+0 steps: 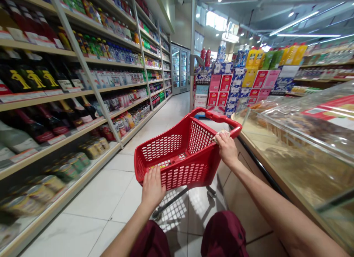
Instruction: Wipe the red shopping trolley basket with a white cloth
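A small red plastic shopping cart [185,172] stands sideways in front of my knees, its basket walls full of holes. My left hand [153,186] lies over the top rim at the basket's left end, fingers hooked inside and thumb outside. At the other end, my right hand [227,148] presses a crumpled whitish cloth [221,133] onto the rim just below the handle [218,117]. Most of the cloth is hidden under the fingers. The basket floor shows in part, with a yellow-marked patch near my left hand.
Drink shelves [110,87] line the left side. A display counter [257,146] with clear covers runs close on the right. Stacked drink cartons [218,91] stand ahead, and glass-door coolers [180,67] farther back. Pale floor tiles [110,198] lie between.
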Available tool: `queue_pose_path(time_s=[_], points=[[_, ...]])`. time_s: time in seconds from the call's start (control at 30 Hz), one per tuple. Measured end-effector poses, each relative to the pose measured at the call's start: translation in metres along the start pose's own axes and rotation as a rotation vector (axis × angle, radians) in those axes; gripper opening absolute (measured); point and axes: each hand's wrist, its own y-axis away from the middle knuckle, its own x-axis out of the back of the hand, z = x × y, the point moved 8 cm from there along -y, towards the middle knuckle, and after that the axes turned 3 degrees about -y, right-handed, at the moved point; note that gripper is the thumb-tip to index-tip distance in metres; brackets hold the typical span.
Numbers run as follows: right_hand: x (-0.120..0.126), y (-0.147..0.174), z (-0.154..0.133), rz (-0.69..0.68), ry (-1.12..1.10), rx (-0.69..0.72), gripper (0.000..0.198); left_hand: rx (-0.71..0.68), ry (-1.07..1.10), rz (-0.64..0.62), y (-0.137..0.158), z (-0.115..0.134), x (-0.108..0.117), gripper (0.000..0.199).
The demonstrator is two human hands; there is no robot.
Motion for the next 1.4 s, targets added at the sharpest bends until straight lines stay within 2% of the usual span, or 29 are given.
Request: queue_pose_path(time_s=[0.1,0.2,0.3,0.37,0.47,0.53,0.6,0.67,0.77,0.87,1.0,1.07,1.23,1.33,1.4], points=[[-0.013,-0.001,-0.025,-0.067,-0.074,0.032,0.036,0.010,0.023,-0.020,-0.002,0.012,0.001,0.061],[-0.027,0.018,-0.084,-0.155,-0.209,0.160,0.037,0.010,0.061,-0.043,-0.005,0.027,0.000,0.063],[-0.034,0.044,-0.142,-0.183,-0.282,0.270,0.037,-0.025,0.116,-0.070,-0.005,0.043,-0.001,0.066],[-0.035,0.054,-0.154,-0.199,-0.317,0.297,0.037,-0.115,0.167,-0.115,-0.004,0.053,-0.002,0.069],[-0.035,0.050,-0.128,-0.225,-0.314,0.226,0.038,-0.224,0.204,-0.182,-0.001,0.051,-0.003,0.070],[-0.036,0.046,-0.102,-0.231,-0.295,0.149,0.040,-0.202,0.174,-0.208,0.000,0.038,-0.007,0.069],[-0.036,0.048,-0.089,-0.228,-0.286,0.092,0.041,-0.192,0.143,-0.224,0.002,0.033,-0.013,0.066],[-0.033,0.060,-0.095,-0.212,-0.296,0.075,0.042,-0.226,0.140,-0.218,0.005,0.044,-0.018,0.065],[-0.022,0.086,-0.121,-0.183,-0.343,0.124,0.042,-0.287,0.164,-0.198,0.006,0.072,-0.021,0.067],[-0.013,0.107,-0.127,-0.210,-0.360,0.178,0.041,-0.429,0.203,-0.218,0.001,0.091,-0.019,0.062],[-0.014,0.112,-0.088,-0.248,-0.299,0.076,0.040,-0.347,0.137,-0.162,-0.028,0.064,-0.014,0.037],[-0.017,0.106,-0.067,-0.245,-0.274,0.012,0.038,-0.331,0.118,-0.141,-0.040,0.058,-0.013,0.024],[-0.023,0.093,-0.034,-0.285,-0.250,-0.005,0.035,-0.342,0.156,-0.119,-0.047,0.085,-0.013,0.022],[-0.021,0.105,-0.026,-0.294,-0.241,-0.039,0.038,-0.344,0.202,-0.124,-0.042,0.102,-0.014,0.023],[-0.018,0.121,-0.035,-0.235,-0.246,-0.077,0.041,-0.347,0.243,-0.136,-0.038,0.108,-0.017,0.025]])
